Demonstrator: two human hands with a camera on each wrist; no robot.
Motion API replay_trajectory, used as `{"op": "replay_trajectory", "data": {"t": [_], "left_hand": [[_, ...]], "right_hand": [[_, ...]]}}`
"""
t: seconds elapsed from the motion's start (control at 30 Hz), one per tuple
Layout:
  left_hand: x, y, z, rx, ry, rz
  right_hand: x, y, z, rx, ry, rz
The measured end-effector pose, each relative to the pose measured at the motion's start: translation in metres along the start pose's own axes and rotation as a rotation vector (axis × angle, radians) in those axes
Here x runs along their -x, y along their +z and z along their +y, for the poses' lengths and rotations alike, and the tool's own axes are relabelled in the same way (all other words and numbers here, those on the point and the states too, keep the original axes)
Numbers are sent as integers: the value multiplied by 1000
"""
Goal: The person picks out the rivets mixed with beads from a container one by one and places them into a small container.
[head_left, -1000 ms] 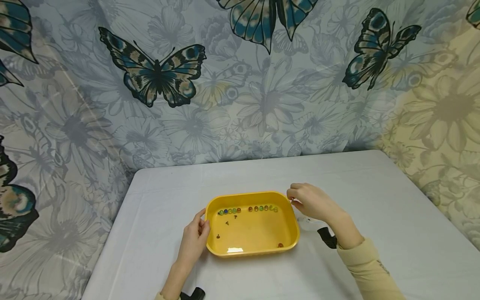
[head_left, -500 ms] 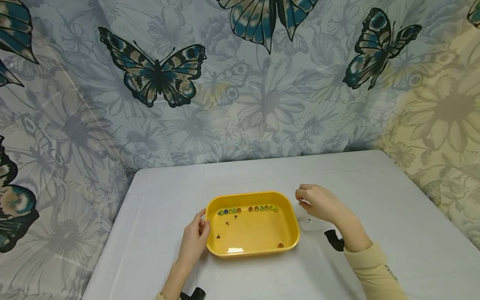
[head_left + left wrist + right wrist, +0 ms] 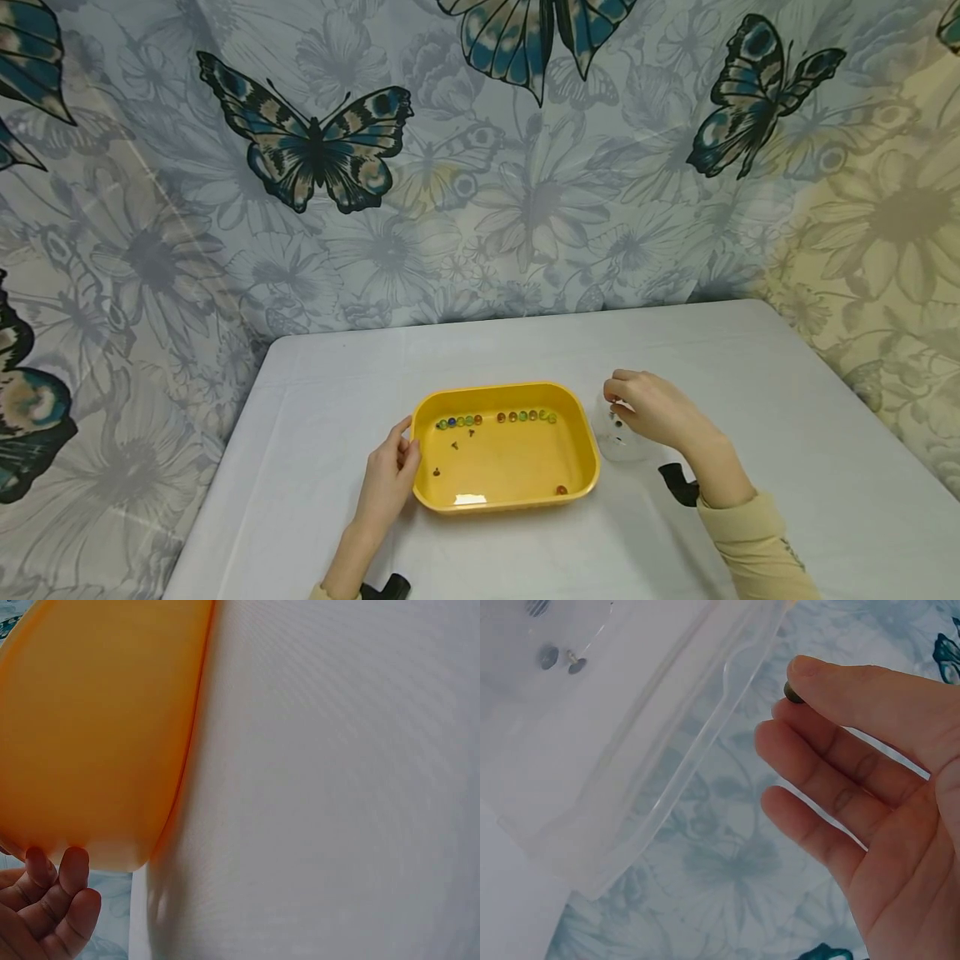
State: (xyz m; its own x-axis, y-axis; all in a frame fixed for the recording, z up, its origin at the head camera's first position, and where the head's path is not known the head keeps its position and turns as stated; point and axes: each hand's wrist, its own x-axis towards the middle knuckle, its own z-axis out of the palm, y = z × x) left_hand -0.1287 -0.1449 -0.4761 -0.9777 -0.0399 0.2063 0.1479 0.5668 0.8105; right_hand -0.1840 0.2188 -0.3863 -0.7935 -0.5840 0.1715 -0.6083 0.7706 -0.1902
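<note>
My left hand (image 3: 394, 462) holds the yellow tray (image 3: 510, 505) by its left rim. In the left wrist view, its fingertips (image 3: 74, 864) touch the tray's outer wall. My right hand (image 3: 652, 407) is above the clear plastic container (image 3: 626, 451), just right of the tray. Its thumb and index finger pinch a small dark round piece (image 3: 793, 693), mostly covered by the fingertips. Small metal studs (image 3: 575, 663) lie in the container. Glass marbles (image 3: 523, 417) line the tray's far side in two groups.
A lone amber marble (image 3: 561, 491) sits by the tray's near right corner. Three small dark pieces, one of them a dark piece (image 3: 437, 472) lowest, are scattered at the tray's left. Beneath is a white-covered table (image 3: 315, 400), with a butterfly-patterned cloth (image 3: 480, 250) behind.
My right hand has moved right, away from the tray's far right corner to over the clear container. The left hand, tray and marbles stay as they were.
</note>
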Motion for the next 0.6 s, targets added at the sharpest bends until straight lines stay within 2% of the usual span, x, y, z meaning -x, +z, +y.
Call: {"op": "replay_trajectory", "data": {"t": [0.6], "left_hand": [[0,0,-1,-4,7,-7]], "right_hand": [[6,-3,3,3,2,21]]}}
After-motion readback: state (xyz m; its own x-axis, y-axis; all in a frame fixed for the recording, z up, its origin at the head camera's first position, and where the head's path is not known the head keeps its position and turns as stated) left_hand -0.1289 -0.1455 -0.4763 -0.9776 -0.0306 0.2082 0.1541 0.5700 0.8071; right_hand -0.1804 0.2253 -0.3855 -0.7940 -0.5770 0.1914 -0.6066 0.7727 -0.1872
